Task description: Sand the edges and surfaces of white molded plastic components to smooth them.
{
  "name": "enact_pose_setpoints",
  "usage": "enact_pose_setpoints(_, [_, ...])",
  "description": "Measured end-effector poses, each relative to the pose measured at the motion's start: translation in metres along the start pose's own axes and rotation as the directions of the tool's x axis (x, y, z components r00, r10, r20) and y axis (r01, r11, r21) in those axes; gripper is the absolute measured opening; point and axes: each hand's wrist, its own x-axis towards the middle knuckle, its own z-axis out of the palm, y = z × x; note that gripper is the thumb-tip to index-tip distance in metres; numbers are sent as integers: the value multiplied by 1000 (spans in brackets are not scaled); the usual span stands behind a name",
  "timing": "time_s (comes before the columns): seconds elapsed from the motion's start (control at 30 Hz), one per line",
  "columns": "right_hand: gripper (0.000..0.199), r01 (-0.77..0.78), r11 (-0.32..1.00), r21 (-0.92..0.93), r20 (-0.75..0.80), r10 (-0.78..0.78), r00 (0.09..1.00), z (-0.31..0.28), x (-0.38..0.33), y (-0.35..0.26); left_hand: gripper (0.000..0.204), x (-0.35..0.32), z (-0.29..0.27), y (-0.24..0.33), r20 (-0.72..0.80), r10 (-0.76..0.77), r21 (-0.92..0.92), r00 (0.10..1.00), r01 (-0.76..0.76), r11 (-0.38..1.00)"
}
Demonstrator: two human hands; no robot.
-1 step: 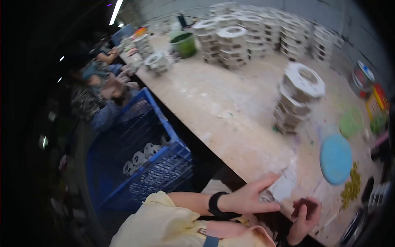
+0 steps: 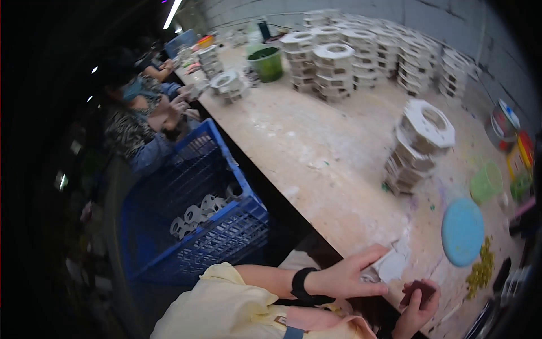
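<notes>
My left hand point(image 2: 351, 276), with a black band at the wrist, grips a white molded piece point(image 2: 390, 266) between thumb and fingers near the table's front edge. In my right hand point(image 2: 419, 309) is a dark reddish-brown sanding block point(image 2: 418, 294), pinched by the thumb against the fingers. The block is close beside the white piece, and a small gap seems to separate them. A stack of white octagonal frames with round holes point(image 2: 415, 161) stands on the table beyond my hands.
Many stacked white frames point(image 2: 333, 70) fill the back of the table point(image 2: 293, 147), near a green bucket point(image 2: 265, 65). At right lie a blue disc point(image 2: 463, 231), a green cup point(image 2: 486, 182) and yellow-green bits point(image 2: 481, 270). A blue crate point(image 2: 226, 237) holds white parts; a co-worker point(image 2: 135, 118) sits beyond.
The whole view has shifted slightly, so the table and stacks appear a little lower and farther right. Both hands keep their holds on the white piece and the sanding block.
</notes>
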Motion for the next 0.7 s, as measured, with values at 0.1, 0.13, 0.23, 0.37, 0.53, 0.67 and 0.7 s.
enact_pose_setpoints(0.1, [17, -23, 1000, 5, 103, 22, 994, 3, -1, -7, 49, -2, -2, -1, -51, -37, -106, 998, 32, 994])
enact_pose_setpoints(0.13, [17, 11, 1000, 7, 121, -11, 993, 5, -2, -9, 48, -3, -4, -2, -53, -94, -158, 994, 85, 984])
enact_pose_setpoints(0.23, [16, 32, 997, -65, 162, -22, 987, 14, -2, -13, 44, -4, -14, -8, -40, -270, -318, 962, 244, 916])
enact_pose_setpoints(0.37, [14, 0, 991, -136, 197, 27, 980, 31, -3, -17, 38, 2, -32, -20, -58, -334, -590, 941, 238, 771])
enact_pose_setpoints(0.53, [15, 0, 984, -180, 257, 47, 965, 53, -5, -20, 37, 3, -54, -37, -76, -385, -806, 920, 171, 567])
enact_pose_setpoints(0.67, [15, -34, 972, -234, 341, 114, 933, 74, -5, -21, 43, 3, -72, -55, -24, -456, -794, 890, 260, 549])
enact_pose_setpoints(0.7, [15, -40, 973, -227, 340, 118, 933, 79, -6, -21, 44, 3, -76, -59, -21, -500, -742, 866, 322, 589])
